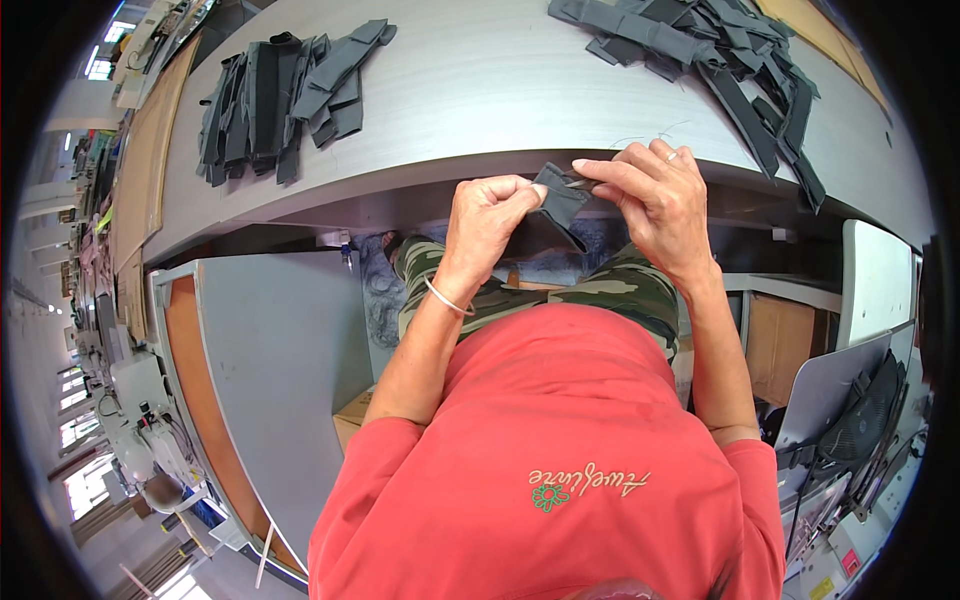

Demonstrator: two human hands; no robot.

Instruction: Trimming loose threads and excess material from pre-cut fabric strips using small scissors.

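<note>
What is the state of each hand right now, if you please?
Left hand: closed, pinching a dark grey fabric piece.
Right hand: closed, apparently holding a slim dark item beside the piece; exactly what cannot be told.

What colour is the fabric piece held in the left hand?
The fabric piece is dark grey; it shows best in the head view, the only one here.
</note>
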